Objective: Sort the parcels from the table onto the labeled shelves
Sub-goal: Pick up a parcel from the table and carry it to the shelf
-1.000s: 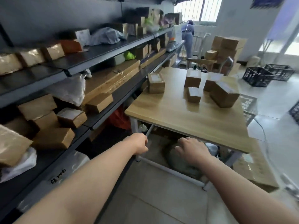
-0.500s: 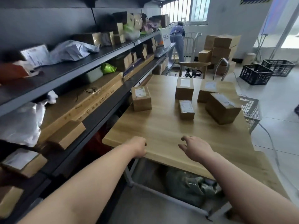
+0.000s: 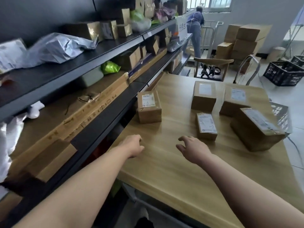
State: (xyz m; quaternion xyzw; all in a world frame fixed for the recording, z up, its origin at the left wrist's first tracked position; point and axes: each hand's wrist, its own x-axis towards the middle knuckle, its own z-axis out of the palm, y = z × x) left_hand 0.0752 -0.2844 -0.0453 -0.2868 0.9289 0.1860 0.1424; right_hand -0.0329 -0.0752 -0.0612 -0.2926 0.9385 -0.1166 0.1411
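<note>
Misfiling is the risk: left hand loosely curled and empty, right hand spread and empty above the table; small parcel at its one o'clock bears faint handwriting.

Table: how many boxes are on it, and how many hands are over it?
Cardboard boxes on the table: 5
Hands over the table: 2
Total: 7
</note>
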